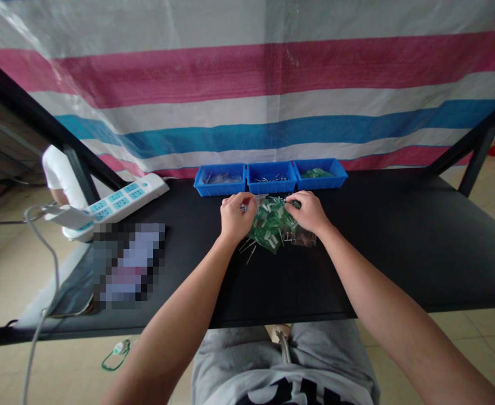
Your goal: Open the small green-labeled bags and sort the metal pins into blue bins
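A heap of small green and whitish pieces [268,225], some seemingly in clear plastic, lies on the black table between my hands. My left hand [235,216] is at the heap's left edge, fingers curled together, with small silvery bits showing by the fingertips. Across from it, my right hand [309,210] pinches at the heap's upper right; what sits in its fingers is too small to name. Thin metal pins or screws [251,252] stick out at the lower left. A clear bag with brownish contents [304,237] lies below my right hand.
Three blue bins [271,177] stand in a row behind the heap, holding clear bags, metal pieces and green pieces. At left are a white power strip [118,205] with a plugged-in cable and a blurred-out flat object [133,264]. A striped sheet [230,84] hangs behind the table [408,242].
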The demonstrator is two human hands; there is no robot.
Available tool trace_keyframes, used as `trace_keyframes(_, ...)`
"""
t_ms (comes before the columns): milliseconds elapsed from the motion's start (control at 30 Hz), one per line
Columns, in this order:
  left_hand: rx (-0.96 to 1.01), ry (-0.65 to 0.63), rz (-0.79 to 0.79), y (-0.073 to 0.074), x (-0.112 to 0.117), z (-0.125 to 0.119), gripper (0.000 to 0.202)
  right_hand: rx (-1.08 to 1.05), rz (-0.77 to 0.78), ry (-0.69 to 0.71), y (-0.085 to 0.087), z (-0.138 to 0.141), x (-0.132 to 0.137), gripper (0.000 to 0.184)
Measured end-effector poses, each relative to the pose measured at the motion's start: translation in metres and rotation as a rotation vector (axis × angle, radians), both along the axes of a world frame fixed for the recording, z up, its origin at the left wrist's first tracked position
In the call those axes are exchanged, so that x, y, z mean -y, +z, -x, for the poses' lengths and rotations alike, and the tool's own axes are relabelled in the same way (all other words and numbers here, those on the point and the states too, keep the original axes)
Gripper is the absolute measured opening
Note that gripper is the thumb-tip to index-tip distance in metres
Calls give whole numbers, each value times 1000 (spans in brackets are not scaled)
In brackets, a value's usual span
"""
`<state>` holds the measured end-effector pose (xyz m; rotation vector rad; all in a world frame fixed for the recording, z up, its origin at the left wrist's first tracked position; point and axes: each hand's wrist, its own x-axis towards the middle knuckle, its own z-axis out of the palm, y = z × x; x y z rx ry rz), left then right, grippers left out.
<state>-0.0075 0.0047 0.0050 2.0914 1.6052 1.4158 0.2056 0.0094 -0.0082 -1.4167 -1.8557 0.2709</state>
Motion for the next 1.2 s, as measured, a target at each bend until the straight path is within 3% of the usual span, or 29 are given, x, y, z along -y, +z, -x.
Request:
trace_keyframes(133, 65, 19, -47, 4, 7, -5, 18, -43, -87, 83, 9, 3, 6, 17)
trace_keyframes(300, 58, -159, -19, 5, 12, -11, 17, -82, 9, 298, 17, 12, 16, 37)
trace_keyframes(667, -11, -432, -132, 12, 16, -10, 13, -540, 185, 207, 16, 16, 20, 35)
trace_keyframes(833, -71, -352, -234, 7, 13, -11, 19, -598, 156, 278, 18, 17, 21, 28)
trace_keyframes(1000, -74, -315, -282, 6, 11, -10, 17, -582, 157, 251, 19, 19, 20, 26)
trace_keyframes(1133, -8, -327, -183, 7, 14, -11, 9, -567, 169, 221, 19, 18, 19, 29)
trace_keyframes(1200, 32, -306, -108, 6, 16, -13, 19, -554, 185, 215, 19, 17, 19, 34)
